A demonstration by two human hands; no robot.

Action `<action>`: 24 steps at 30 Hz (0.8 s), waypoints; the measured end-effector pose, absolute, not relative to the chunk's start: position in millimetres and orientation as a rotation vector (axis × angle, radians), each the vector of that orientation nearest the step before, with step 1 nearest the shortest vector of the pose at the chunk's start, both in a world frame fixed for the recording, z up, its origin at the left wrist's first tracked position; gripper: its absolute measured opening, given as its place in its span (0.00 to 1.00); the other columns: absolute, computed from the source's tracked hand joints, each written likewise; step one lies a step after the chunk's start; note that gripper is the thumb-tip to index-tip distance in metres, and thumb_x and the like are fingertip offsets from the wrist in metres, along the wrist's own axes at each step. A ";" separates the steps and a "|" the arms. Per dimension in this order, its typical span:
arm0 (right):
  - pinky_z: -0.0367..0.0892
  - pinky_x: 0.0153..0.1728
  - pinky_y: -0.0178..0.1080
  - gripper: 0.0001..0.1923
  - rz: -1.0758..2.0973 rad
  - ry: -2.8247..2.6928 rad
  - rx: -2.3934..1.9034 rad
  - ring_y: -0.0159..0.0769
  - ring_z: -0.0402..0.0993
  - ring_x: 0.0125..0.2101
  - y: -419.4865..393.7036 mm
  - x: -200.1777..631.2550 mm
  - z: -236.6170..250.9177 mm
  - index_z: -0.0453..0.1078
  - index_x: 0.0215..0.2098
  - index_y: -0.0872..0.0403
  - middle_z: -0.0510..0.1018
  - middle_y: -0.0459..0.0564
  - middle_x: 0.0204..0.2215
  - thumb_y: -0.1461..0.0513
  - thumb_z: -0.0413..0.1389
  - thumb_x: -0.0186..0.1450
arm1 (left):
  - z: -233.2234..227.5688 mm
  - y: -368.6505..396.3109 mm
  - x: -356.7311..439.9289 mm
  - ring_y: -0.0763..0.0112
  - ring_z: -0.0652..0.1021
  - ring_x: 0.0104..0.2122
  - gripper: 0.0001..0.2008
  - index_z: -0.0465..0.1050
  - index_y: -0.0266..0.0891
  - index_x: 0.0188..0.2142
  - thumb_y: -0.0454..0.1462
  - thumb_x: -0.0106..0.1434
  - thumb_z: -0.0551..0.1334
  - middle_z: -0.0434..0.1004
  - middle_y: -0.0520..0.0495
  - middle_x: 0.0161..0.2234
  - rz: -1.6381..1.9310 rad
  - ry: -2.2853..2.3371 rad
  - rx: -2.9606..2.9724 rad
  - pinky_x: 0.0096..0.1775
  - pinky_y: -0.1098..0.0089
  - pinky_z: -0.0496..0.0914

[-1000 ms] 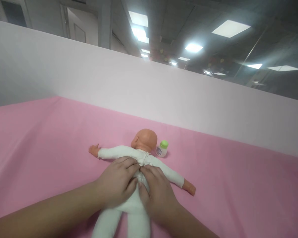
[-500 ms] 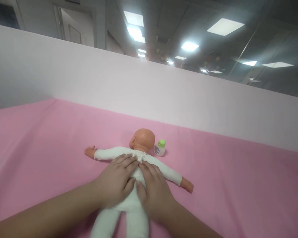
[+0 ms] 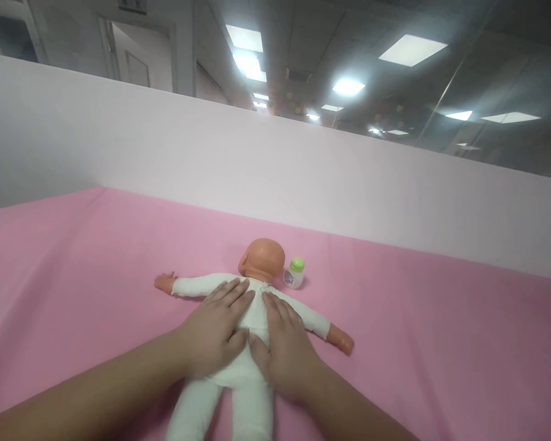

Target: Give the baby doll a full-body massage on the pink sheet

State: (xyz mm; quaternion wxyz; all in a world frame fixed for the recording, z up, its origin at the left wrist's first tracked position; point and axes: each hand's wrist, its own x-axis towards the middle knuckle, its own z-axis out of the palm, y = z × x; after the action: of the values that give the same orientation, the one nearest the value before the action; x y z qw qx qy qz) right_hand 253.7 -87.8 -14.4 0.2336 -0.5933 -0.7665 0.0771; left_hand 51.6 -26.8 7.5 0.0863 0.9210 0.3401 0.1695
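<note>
Left hand [image 3: 211,334] (fingers slightly spread) and right hand [image 3: 290,349] (together) are parting on a white cloth-bodied doll [image 3: 256,320] uneven pressure could skew.

Pink sheet [image 3: 422,318] is creasing at left | doll [image 3: 257,315] is lying back-up on it | green-capped bottle [image 3: 294,277] is standing near doll's head

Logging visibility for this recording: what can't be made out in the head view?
In the head view:
Doll: face hidden behind the back of its head.
Feet: cut off by the bottom edge.
Left hand, right hand: palms hidden by the hands' backs.
Green-capped bottle: label too small to read.
</note>
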 end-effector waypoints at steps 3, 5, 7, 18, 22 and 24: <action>0.55 0.66 0.62 0.38 0.252 -2.110 -1.625 0.57 0.54 0.69 -86.1 257.1 -10.9 0.51 0.72 0.59 0.58 0.62 0.70 0.53 0.54 0.69 | 9.0 -25.3 53.3 0.45 0.56 0.70 0.33 0.60 0.34 0.68 0.39 0.64 0.59 0.55 0.33 0.71 0.528 1.010 2.701 0.66 0.41 0.56; 0.55 0.66 0.62 0.38 0.260 -2.105 -1.607 0.56 0.54 0.69 -86.9 259.3 -8.9 0.52 0.72 0.58 0.58 0.61 0.70 0.52 0.54 0.70 | 10.1 -24.8 53.2 0.46 0.58 0.70 0.33 0.62 0.36 0.67 0.38 0.63 0.60 0.57 0.34 0.70 0.540 1.016 2.678 0.66 0.42 0.58; 0.56 0.66 0.61 0.37 0.260 -2.092 -1.583 0.55 0.55 0.68 -88.3 261.6 -7.8 0.52 0.72 0.55 0.59 0.59 0.70 0.52 0.55 0.70 | 13.6 -25.1 51.1 0.46 0.62 0.68 0.31 0.65 0.37 0.65 0.39 0.63 0.60 0.60 0.34 0.69 0.597 1.038 2.656 0.64 0.44 0.60; 0.63 0.62 0.59 0.31 0.348 -1.967 -1.586 0.54 0.64 0.63 -85.4 270.0 -3.0 0.58 0.69 0.49 0.68 0.57 0.63 0.50 0.54 0.71 | 31.3 -13.5 19.2 0.59 0.76 0.28 0.27 0.67 0.41 0.24 0.58 0.66 0.53 0.76 0.47 0.25 0.354 1.485 2.177 0.33 0.62 0.65; 0.63 0.62 0.56 0.29 0.445 -1.917 -1.554 0.50 0.66 0.63 -82.6 272.3 -2.4 0.59 0.68 0.49 0.68 0.57 0.63 0.50 0.53 0.72 | 12.4 -1.0 24.5 0.55 0.79 0.35 0.25 0.69 0.39 0.30 0.60 0.60 0.59 0.78 0.46 0.31 0.510 1.310 1.802 0.33 0.64 0.68; 0.65 0.60 0.55 0.28 0.471 -1.876 -1.527 0.49 0.68 0.61 -80.3 272.3 -2.4 0.61 0.67 0.50 0.71 0.57 0.62 0.49 0.53 0.72 | 7.7 0.3 29.3 0.53 0.80 0.41 0.25 0.72 0.38 0.37 0.58 0.59 0.62 0.80 0.45 0.36 0.576 1.178 1.667 0.38 0.63 0.72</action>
State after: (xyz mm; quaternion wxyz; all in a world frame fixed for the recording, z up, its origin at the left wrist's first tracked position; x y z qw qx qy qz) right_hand 272.3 -80.3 -2.4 0.3321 -0.5843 -0.7181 0.1804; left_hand 29.3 0.3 7.7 0.4883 0.6859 0.4847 0.2370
